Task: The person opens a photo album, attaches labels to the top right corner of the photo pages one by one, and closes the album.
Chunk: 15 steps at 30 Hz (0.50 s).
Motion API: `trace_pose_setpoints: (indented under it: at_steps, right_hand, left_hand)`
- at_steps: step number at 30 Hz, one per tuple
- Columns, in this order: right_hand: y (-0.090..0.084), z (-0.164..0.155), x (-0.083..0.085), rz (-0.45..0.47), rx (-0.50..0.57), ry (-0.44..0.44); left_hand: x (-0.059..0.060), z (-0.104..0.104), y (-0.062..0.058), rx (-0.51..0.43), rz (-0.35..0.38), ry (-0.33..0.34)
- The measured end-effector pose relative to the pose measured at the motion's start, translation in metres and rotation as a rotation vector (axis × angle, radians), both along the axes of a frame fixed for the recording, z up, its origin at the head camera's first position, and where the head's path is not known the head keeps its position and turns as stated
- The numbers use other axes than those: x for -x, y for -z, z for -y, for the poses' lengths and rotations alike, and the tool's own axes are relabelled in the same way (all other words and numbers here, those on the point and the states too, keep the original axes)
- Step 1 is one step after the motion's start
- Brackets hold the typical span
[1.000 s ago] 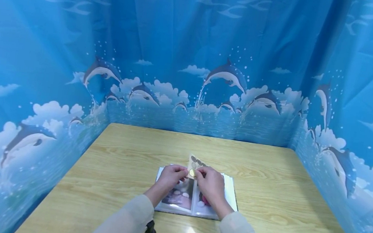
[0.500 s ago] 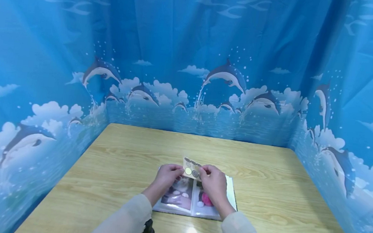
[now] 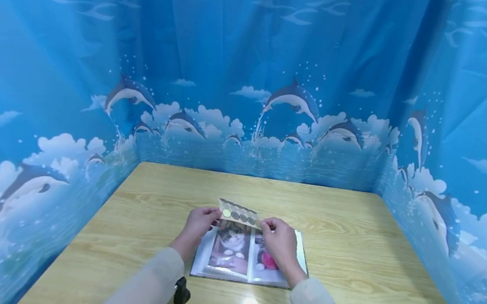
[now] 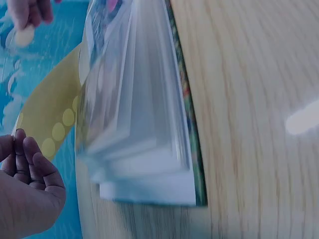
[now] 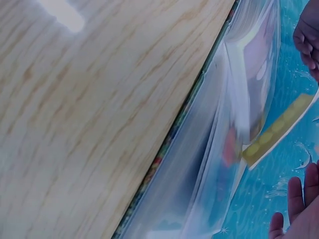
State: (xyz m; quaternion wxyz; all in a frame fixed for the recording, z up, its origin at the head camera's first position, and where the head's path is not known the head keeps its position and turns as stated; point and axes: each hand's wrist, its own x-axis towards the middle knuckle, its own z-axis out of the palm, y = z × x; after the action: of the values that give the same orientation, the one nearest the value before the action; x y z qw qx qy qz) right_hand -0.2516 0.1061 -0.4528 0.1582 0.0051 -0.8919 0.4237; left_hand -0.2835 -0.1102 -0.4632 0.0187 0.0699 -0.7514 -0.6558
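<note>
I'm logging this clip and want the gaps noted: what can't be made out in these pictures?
- Long yellow sticker strip with round dots: dot designs too small in the head view.
- Open clear-sleeved photo album: near corners hidden by both wrists; blurred in the wrist views.
- Left hand: cut off by the left wrist view's edge.
- Right hand: only fingertips in the right wrist view.

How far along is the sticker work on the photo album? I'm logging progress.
Done: the photo album lies open on the table, photos showing. In hand: the left hand and right hand hold a sticker strip by its ends above the pages; one dot looks pale, the others dark. Left: no sticker is visible on the pages yet.
</note>
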Motion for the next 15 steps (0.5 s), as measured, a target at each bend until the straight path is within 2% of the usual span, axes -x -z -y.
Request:
trace_pose_setpoints:
  at_steps: [8, 15]
  right_hand:
    - [0.006, 0.000, 0.001, 0.022, -0.013, 0.000]
    - [0.011, -0.001, 0.003, -0.006, -0.031, 0.009]
  left_hand:
    - [0.006, 0.032, 0.001, -0.088, 0.052, -0.130]
    - [0.007, 0.060, 0.008, -0.060, 0.055, -0.209]
